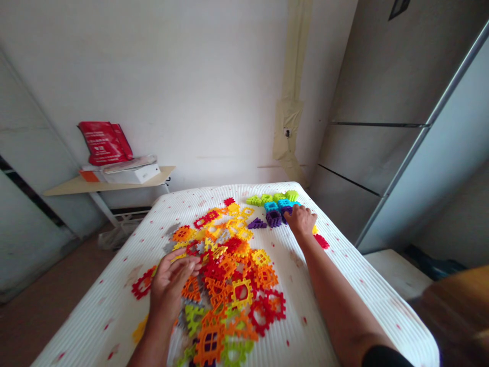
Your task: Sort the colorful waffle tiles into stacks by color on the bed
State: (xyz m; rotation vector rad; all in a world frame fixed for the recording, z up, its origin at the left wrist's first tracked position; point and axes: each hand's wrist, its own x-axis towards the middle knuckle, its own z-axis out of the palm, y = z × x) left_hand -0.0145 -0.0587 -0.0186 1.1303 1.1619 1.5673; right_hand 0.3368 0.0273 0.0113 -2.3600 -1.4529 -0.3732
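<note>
My right hand [301,221] reaches to the far right of the bed-like padded surface, its fingers curled down at a stack of dark purple interlocking plastic pieces [273,218]. Its fingertips are partly hidden behind the hand. Blue pieces [271,206] and lime green pieces [266,198] stand in rows just beyond. Over the left side of a loose heap of red, orange and yellow interlocking pieces [241,293] hovers my left hand [171,275]. Its thumb and fingers are apart, with nothing visible held between them. A purple triangular piece [257,223] lies left of the purple stack.
A white quilted cover [126,295] with small red marks spreads under the pieces. A red piece [321,241] lies beside my right wrist. At the back left, a small table [69,186] bears a red bag [104,142] and a white box. A grey refrigerator [367,153] stands at right.
</note>
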